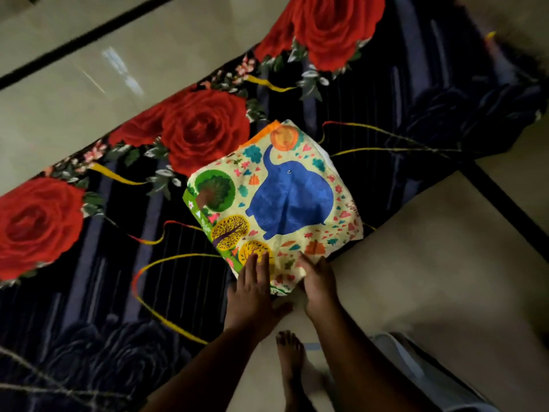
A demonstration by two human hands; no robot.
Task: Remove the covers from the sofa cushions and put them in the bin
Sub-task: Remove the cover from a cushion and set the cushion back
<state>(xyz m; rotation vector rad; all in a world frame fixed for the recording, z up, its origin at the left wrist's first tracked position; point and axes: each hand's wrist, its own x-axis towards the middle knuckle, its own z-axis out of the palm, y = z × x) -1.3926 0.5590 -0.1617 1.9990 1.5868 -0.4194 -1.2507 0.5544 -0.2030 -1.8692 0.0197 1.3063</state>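
Just starting to take off the cover. Elephant cushion [273, 197] in the middle of the frame, lying on the rose blanket [190, 126]. Left hand [252, 295] flat on its bottom edge, fingers straight. Right hand [319, 288] pinching the bottom corner. Next, probably: find the opening, pull cloth back. No bin in sight.

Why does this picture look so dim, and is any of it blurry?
Head view: low light, brightest on the elephant cushion cover; glare streaks on the floor tiles; dark corners; the rose blanket looks smeared; straight lines bow from the wide lens.
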